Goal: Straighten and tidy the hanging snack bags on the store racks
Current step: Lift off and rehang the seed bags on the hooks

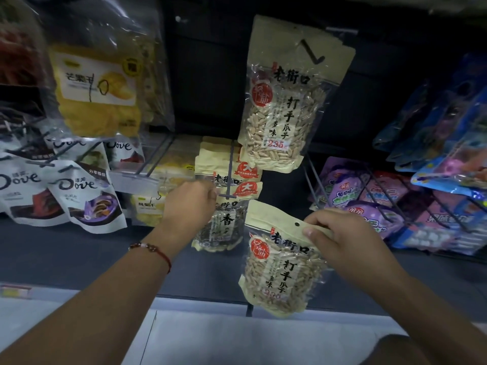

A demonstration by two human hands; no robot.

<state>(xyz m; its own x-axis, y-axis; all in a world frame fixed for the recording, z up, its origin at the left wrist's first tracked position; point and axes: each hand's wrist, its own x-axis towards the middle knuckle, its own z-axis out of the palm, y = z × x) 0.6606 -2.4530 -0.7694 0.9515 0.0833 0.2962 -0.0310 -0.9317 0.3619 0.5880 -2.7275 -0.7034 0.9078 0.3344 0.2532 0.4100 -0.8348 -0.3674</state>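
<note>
R hand (pixel 340 241): pinches top edge of a seed bag (pixel 283 262), off the hook, low in front of rack; tag reads 235.
L hand (pixel 188 204): fingers curled at hook (pixel 228 196) w/ dark seed bags (pixel 220 225); can't tell the grip.
Top bag (pixel 287 101): same kind, hangs on peg, 235.
Left: Dove bags (pixel 79 191).

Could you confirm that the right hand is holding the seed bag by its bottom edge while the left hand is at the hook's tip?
Not quite. The head view shows the right hand pinching the seed bag by its top edge, beside the hang hole, not the bottom. The rest holds: the left hand is at the hook's tip.
</note>
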